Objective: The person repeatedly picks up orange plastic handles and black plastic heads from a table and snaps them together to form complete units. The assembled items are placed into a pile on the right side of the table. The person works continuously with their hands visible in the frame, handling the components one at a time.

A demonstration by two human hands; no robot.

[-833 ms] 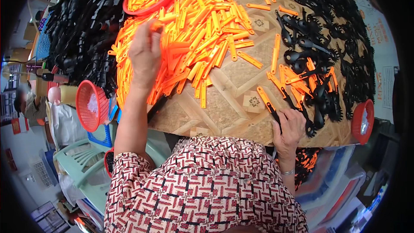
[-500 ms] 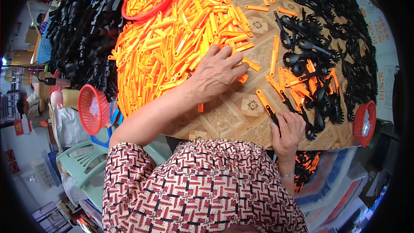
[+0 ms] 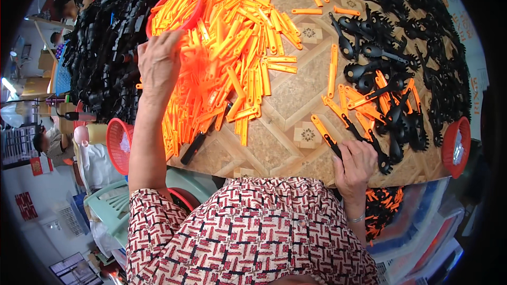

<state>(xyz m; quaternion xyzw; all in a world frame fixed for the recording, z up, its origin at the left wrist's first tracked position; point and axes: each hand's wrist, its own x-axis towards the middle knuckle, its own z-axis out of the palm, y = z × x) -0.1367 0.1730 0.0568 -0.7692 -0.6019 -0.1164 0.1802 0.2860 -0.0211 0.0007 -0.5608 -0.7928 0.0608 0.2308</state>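
My left hand (image 3: 160, 63) is at the near side of a red basket (image 3: 199, 8) full of orange handle pieces. Its fingertips are hidden, so I cannot tell if they grip anything. Beside it, part of the large heap of flat orange handle pieces (image 3: 232, 37) is smeared by motion. At the near right, my right hand (image 3: 356, 166) is closed around the black end of a utensil (image 3: 332, 145) with an orange handle piece (image 3: 319, 125) on its far end. Next to that hand lie several black utensils with orange handle pieces (image 3: 364, 108).
A dark pile of black parts (image 3: 105, 47) rises at left. Black slotted and toothed utensils (image 3: 380, 50) cover the table's right side. A black rod-like tool (image 3: 194, 148) sticks out from the heap. Red baskets stand at the near left (image 3: 119, 148) and right edge (image 3: 462, 148).
My left hand has moved left and away from me, from the heap's right side to near the red basket. The heap's near right part has shifted left, baring patterned tabletop. My right hand stays put.
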